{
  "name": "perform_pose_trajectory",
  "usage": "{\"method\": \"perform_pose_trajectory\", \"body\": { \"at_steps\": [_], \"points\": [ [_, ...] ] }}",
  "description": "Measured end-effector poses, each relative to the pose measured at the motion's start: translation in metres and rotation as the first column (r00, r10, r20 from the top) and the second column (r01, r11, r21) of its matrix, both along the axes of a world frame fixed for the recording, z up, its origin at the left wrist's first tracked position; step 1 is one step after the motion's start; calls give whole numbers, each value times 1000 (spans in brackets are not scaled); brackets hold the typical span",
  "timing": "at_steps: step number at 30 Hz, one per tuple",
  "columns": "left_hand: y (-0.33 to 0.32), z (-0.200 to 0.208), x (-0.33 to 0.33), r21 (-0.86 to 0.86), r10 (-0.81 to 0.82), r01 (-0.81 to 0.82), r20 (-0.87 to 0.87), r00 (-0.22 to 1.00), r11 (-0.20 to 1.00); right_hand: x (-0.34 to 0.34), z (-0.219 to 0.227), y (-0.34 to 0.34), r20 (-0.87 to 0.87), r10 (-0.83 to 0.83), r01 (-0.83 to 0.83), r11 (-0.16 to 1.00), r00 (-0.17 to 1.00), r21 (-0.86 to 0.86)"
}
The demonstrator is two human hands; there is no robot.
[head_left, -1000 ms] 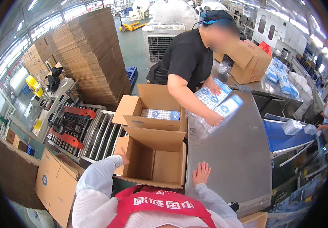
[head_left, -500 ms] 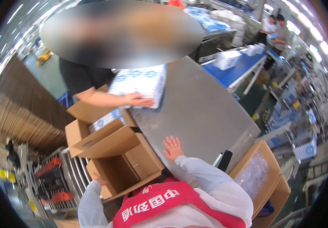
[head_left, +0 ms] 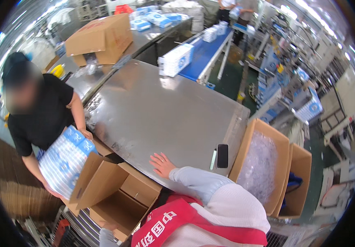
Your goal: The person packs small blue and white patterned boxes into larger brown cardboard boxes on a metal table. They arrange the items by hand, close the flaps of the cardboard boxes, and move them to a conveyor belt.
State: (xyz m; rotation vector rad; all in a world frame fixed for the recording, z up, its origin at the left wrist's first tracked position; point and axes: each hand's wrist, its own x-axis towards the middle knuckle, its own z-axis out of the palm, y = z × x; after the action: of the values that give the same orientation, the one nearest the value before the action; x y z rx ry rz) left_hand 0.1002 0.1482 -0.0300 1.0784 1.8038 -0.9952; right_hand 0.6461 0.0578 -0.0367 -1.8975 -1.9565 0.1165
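Strip lights [head_left: 304,5] shine above a green floor [head_left: 227,84] beside a blue conveyor [head_left: 202,61].

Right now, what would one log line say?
left hand: at open carton; right hand: spread over metal table; co-worker: holding blue-and-white packs; phone: on table

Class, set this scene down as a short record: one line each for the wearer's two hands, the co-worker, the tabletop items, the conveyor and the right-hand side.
Left hand: left hand at the near side of an open cardboard carton
Right hand: right hand on the metal table, fingers spread
Co-worker: person in black, holding blue-and-white packs
Tabletop item: black-screened smartphone
Conveyor: blue belt carrying white-and-blue stacks
Right side: carton of clear plastic
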Motion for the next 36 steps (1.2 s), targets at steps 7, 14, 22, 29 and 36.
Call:
{"method": "perform_pose_trajectory", "body": {
  "at_steps": [7,14,22,29,36],
  "points": [
    [-19,5,-13,30,47,-46,-37,998,998,0,-5,6,-21,34,-34,999,999,15],
    [-30,41,-10,169,34,-69,199,979,983,0,-14,11,-60,1,0,1000,998,13],
    [-90,178,90,749,-427,142,201,882,648,75,57,177,180,251,-232,965,951,-124],
    [-103,457,362,765,-863,-629,403,304,136,238,113,344,367,-278,382,889,888,-251],
    [-153,506,400,393,-921,-895,386,-47,210,264,84,346,433,-292,329,944,853,-11]
  ]
}}
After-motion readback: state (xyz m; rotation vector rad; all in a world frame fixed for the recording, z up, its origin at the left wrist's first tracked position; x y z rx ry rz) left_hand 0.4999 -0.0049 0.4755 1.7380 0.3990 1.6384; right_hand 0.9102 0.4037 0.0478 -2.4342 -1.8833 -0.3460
